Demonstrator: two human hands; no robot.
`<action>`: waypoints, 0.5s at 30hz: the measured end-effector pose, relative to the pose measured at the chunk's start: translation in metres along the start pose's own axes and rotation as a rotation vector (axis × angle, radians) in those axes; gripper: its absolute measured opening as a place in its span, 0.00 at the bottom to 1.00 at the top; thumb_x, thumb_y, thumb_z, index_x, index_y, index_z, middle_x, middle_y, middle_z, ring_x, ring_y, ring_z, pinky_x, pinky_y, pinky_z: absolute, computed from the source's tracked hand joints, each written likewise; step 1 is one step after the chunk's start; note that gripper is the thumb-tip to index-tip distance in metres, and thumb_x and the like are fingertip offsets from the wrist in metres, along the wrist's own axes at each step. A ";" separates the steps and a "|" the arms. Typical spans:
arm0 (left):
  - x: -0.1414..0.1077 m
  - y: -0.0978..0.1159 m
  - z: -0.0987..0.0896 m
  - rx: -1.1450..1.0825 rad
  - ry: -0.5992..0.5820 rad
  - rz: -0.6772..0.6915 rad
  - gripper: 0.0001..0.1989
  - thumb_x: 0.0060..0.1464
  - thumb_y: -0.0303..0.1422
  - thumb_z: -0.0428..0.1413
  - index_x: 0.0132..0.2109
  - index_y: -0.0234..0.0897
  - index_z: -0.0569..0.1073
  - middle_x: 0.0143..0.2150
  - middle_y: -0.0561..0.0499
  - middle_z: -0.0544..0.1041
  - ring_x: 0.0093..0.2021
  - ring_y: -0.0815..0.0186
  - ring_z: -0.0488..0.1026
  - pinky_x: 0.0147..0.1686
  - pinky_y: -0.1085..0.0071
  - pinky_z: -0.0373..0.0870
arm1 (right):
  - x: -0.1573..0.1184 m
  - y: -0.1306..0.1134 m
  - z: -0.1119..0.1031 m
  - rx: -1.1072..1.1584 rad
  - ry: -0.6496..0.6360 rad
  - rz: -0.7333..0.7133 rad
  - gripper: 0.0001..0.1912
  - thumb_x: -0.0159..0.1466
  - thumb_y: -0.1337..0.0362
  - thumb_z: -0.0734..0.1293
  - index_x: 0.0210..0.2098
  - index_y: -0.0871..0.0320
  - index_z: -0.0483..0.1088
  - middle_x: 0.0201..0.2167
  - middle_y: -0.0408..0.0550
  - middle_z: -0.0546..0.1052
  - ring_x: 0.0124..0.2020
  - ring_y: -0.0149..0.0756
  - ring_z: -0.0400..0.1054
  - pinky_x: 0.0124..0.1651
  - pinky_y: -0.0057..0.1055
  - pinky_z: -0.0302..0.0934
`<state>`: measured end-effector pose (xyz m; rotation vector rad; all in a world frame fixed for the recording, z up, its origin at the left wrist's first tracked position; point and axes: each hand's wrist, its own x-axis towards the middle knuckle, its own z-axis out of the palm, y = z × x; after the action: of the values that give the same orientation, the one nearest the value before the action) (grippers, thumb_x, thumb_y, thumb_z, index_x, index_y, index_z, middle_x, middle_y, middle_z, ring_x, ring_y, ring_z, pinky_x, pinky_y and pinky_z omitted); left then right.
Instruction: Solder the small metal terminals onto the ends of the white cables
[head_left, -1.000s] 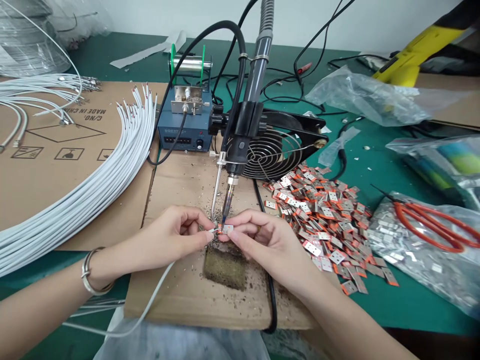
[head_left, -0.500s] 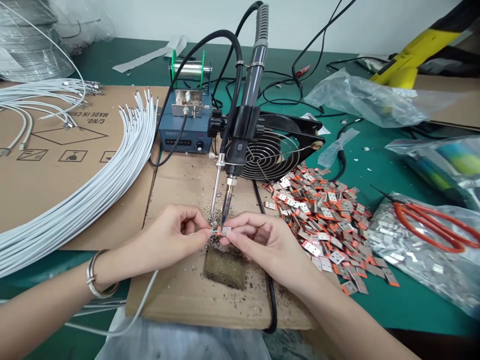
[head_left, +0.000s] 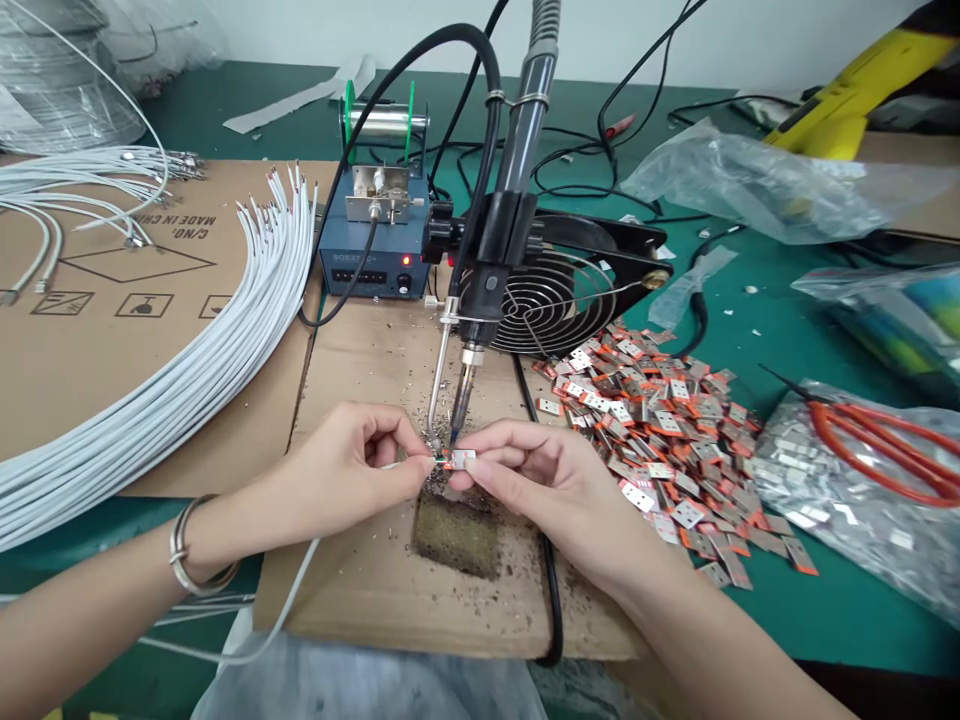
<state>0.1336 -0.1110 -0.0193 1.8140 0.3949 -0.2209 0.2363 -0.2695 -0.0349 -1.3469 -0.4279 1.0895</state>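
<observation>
My left hand [head_left: 379,455] pinches the end of a white cable [head_left: 301,580], whose thin coloured wires poke out past the fingertips. Between the thumb and fingers of my right hand [head_left: 536,475] is a small metal USB connector [head_left: 464,459] with an orange part at its wire end. Wires and connector meet just under the tip of a soldering iron [head_left: 461,395], which a stand holds pointing down. A thin metal solder feed tube [head_left: 439,385] comes down beside the tip. Whether the tip touches the joint is too small to tell. Below lies a dirty brown sponge [head_left: 456,535].
A blue solder feeder [head_left: 367,265] with a solder spool [head_left: 384,120] stands behind, beside a black fan [head_left: 555,290]. To the right are piled connectors [head_left: 667,430] and orange-handled scissors [head_left: 885,450] on a plastic bag. Bundled white cables [head_left: 202,390] lie left on cardboard.
The camera view has shifted slightly. A red light on the feeder box now glows brighter. Both hands keep their pinch on the cable and the connector near the iron's tip.
</observation>
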 end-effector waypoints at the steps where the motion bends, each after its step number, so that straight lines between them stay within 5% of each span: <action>1: 0.000 0.000 0.000 -0.001 0.002 -0.002 0.07 0.49 0.31 0.54 0.29 0.30 0.69 0.17 0.58 0.57 0.19 0.77 0.52 0.17 0.80 0.49 | 0.000 0.000 0.000 0.009 -0.008 0.000 0.10 0.53 0.63 0.71 0.32 0.62 0.71 0.25 0.47 0.77 0.28 0.25 0.72 0.33 0.16 0.64; 15: 0.001 0.004 -0.002 -0.012 -0.029 -0.042 0.07 0.48 0.31 0.54 0.28 0.30 0.68 0.16 0.59 0.57 0.17 0.78 0.51 0.16 0.81 0.47 | 0.002 0.000 0.000 0.066 -0.031 0.005 0.06 0.54 0.66 0.70 0.31 0.61 0.72 0.25 0.46 0.77 0.27 0.22 0.72 0.32 0.11 0.63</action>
<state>0.1358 -0.1100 -0.0160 1.7894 0.4129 -0.2733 0.2372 -0.2684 -0.0354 -1.2751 -0.4086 1.1205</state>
